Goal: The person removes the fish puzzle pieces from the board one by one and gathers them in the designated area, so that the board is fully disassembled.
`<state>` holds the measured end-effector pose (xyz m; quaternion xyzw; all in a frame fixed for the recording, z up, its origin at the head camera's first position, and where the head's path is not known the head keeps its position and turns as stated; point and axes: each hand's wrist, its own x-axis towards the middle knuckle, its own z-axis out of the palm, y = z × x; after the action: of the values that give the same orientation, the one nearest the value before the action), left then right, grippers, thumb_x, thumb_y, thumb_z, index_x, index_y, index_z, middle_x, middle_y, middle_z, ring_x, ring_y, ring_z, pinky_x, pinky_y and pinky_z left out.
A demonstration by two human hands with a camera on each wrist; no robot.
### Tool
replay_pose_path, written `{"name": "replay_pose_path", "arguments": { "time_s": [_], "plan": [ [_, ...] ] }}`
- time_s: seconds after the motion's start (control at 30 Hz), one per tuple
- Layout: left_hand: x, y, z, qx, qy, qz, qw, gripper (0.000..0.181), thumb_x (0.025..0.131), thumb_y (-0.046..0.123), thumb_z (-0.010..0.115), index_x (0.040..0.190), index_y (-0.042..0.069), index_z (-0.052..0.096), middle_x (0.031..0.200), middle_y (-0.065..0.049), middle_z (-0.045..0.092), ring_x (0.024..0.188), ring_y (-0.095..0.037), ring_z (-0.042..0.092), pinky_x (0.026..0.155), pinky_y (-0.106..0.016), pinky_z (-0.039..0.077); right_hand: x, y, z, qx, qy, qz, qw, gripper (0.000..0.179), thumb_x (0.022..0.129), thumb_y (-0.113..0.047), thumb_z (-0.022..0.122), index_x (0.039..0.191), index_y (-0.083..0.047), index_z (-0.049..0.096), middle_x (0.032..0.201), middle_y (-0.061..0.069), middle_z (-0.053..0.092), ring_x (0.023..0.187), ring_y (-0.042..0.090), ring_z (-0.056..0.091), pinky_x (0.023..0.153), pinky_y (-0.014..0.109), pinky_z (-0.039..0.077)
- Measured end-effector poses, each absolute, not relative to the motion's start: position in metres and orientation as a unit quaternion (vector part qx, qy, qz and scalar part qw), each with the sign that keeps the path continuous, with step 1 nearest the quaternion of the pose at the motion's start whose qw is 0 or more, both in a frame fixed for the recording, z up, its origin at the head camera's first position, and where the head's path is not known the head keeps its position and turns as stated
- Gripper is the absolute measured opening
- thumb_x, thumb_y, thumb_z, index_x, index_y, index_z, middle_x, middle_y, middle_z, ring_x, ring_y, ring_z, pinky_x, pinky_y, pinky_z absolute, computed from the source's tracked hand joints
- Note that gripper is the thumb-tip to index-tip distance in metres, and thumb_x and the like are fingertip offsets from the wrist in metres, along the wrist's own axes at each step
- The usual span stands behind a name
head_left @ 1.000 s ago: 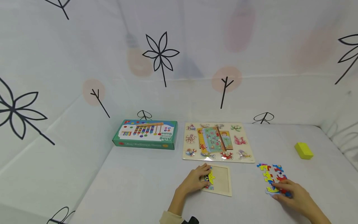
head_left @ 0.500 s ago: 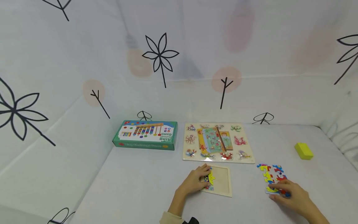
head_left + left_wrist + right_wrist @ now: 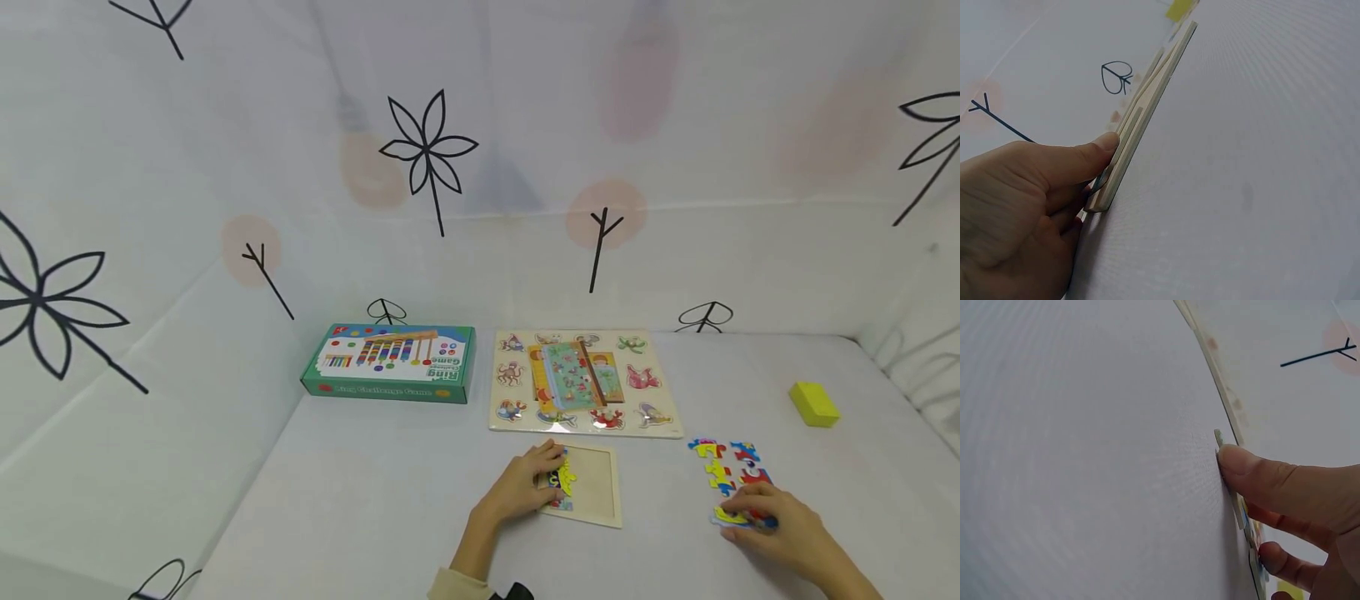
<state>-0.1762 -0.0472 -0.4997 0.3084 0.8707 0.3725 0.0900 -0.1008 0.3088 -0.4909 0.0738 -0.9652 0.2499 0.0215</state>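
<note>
My left hand [image 3: 521, 479] grips the left side of a shallow square wooden puzzle tray [image 3: 600, 485]. Under its fingers, jigsaw pieces [image 3: 566, 477] in yellow, dark blue and red line the tray's left part; the rest of the base is bare. In the left wrist view the thumb lies along the rim of the tray [image 3: 1154, 103]. Further right, my right hand [image 3: 783, 527] pinches a yellow and light blue puzzle piece [image 3: 729, 517] between thumb and fingers. Loose pieces [image 3: 720, 475] lie in two columns beyond it, some hidden by the hand. The right wrist view shows the thumb on a thin piece [image 3: 1237, 509].
Behind the tray lies a large wooden animal board [image 3: 648, 417] with several colourful cards [image 3: 570, 375] on it. A green game box [image 3: 386, 389] stands at the back left. To the right sits a yellow block [image 3: 814, 404]. Patterned cloth walls enclose the white table.
My right fingers have drawn the yellow and light blue piece slightly toward me, widening its gap from the pieces beyond. My left hand and the tray have stayed in place.
</note>
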Motion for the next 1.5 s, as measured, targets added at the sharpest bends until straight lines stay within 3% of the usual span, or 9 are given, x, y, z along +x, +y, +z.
{"name": "replay_pose_path", "arguments": {
  "time_s": [0.13, 0.3, 0.53, 0.97, 1.5],
  "plan": [
    [-0.176, -0.047, -0.500, 0.303, 0.872, 0.373, 0.094, 0.050, 0.084, 0.016, 0.069, 0.130, 0.003, 0.055, 0.143, -0.004, 0.044, 0.138, -0.020, 0.032, 0.112, -0.043, 0.026, -0.101, 0.308, -0.492, 0.081, -0.965, 0.245, 0.036, 0.022, 0.067, -0.021, 0.083, 0.084, -0.011, 0.074, 0.093, 0.004, 0.060, 0.080, 0.018, 0.055, 0.065, 0.044, 0.049],
    [-0.175, -0.047, -0.499, 0.297, 0.873, 0.374, 0.097, 0.050, 0.084, 0.017, 0.069, 0.130, 0.003, 0.055, 0.143, -0.004, 0.044, 0.138, -0.020, 0.032, 0.112, -0.045, 0.027, -0.101, 0.307, -0.491, 0.082, -0.965, 0.245, 0.035, 0.023, 0.069, -0.017, 0.082, 0.087, -0.007, 0.074, 0.093, 0.005, 0.060, 0.080, 0.023, 0.056, 0.062, 0.046, 0.049],
    [-0.177, -0.046, -0.500, 0.298, 0.875, 0.369, 0.092, 0.051, 0.082, 0.017, 0.071, 0.129, 0.002, 0.056, 0.142, -0.003, 0.047, 0.137, -0.020, 0.033, 0.110, -0.048, 0.029, -0.099, 0.308, -0.488, 0.061, -0.969, 0.237, 0.027, 0.030, 0.068, -0.021, 0.082, 0.093, -0.005, 0.073, 0.091, 0.004, 0.059, 0.077, 0.018, 0.052, 0.065, 0.042, 0.049],
    [-0.178, -0.045, -0.500, 0.297, 0.875, 0.369, 0.094, 0.051, 0.082, 0.017, 0.072, 0.129, 0.003, 0.056, 0.141, -0.003, 0.047, 0.137, -0.019, 0.033, 0.110, -0.046, 0.029, -0.100, 0.317, -0.488, 0.061, -0.973, 0.224, -0.006, 0.026, 0.074, -0.021, 0.078, 0.094, -0.007, 0.070, 0.093, 0.010, 0.059, 0.080, 0.028, 0.055, 0.056, 0.047, 0.047],
    [-0.177, -0.045, -0.498, 0.298, 0.877, 0.365, 0.090, 0.050, 0.081, 0.016, 0.072, 0.128, 0.002, 0.057, 0.141, -0.003, 0.047, 0.137, -0.020, 0.034, 0.109, -0.050, 0.030, -0.099, 0.323, -0.491, 0.020, -0.976, 0.214, -0.035, 0.037, 0.076, -0.025, 0.077, 0.105, -0.004, 0.070, 0.094, 0.014, 0.055, 0.081, 0.030, 0.050, 0.058, 0.048, 0.047]
  ]
}}
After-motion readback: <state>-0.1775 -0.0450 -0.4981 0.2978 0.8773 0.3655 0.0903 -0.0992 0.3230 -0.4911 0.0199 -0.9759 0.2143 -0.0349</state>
